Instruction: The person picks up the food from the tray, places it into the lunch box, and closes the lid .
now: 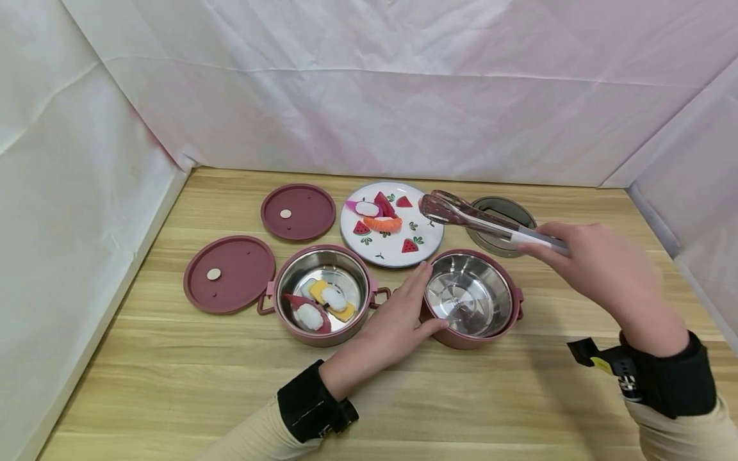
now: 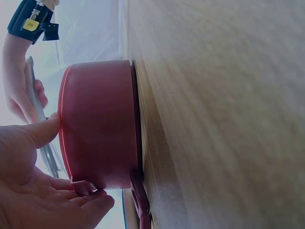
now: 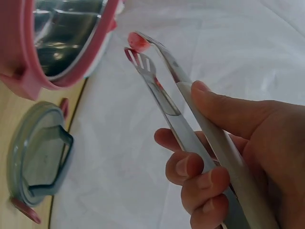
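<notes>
My right hand (image 1: 599, 269) grips a pair of tongs (image 1: 490, 226) with light grey handles, held in the air above the right side. Between the tong tips shows a small pinkish-red piece (image 3: 138, 42), its kind unclear. My left hand (image 1: 394, 314) holds the left side of a maroon pot (image 1: 469, 341), thumb at the rim and fingers by the side handle. That steel-lined pot has nothing inside. In the second maroon pot (image 1: 317, 339), to the left, lie a toy sushi with yellow topping (image 1: 332, 299) and one with dark red topping (image 1: 309, 316).
Behind the pots, a watermelon-patterned plate (image 1: 423, 234) bears an orange shrimp sushi (image 1: 383, 224) and a magenta-and-white sushi (image 1: 365, 209). Two maroon lids (image 1: 296, 214) lie at the left. A grey-green lid with a handle (image 1: 501, 246) lies at the back right, under the tongs.
</notes>
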Motion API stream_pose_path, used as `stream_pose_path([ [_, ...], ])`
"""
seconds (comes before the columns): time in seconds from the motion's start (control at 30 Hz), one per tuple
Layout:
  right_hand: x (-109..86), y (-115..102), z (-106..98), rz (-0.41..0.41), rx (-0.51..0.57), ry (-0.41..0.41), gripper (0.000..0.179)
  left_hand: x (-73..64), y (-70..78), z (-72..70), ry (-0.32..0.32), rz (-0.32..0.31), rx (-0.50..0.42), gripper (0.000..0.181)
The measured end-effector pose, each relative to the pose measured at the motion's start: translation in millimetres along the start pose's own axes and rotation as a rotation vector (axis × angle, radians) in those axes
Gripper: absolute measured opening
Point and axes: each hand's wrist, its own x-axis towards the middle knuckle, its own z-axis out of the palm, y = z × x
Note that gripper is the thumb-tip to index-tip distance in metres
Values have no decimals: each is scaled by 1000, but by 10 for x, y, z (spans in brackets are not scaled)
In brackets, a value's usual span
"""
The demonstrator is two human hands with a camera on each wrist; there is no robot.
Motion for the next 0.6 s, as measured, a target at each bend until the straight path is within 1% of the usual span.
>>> stream_pose_path([
  [0.17, -112, 70, -135, 66, -44, -25, 62, 5, -2, 2, 0, -4, 0, 90],
  [0.27, -170, 116, -199, 93, -67, -27, 61, 6, -2, -2, -1, -4, -2, 90],
  [0.4, -251, 166, -257, 91, -81, -27, 56, 7, 0, -6, -2, -2, 0, 89],
  [0.53, -338, 187, -314, 76, -109, -54, 56, 9, 0, -1, -7, -5, 1, 90],
  [0.6, -388, 189, -335, 67, -120, -48, 54, 8, 0, 0, -8, -6, -3, 90],
])
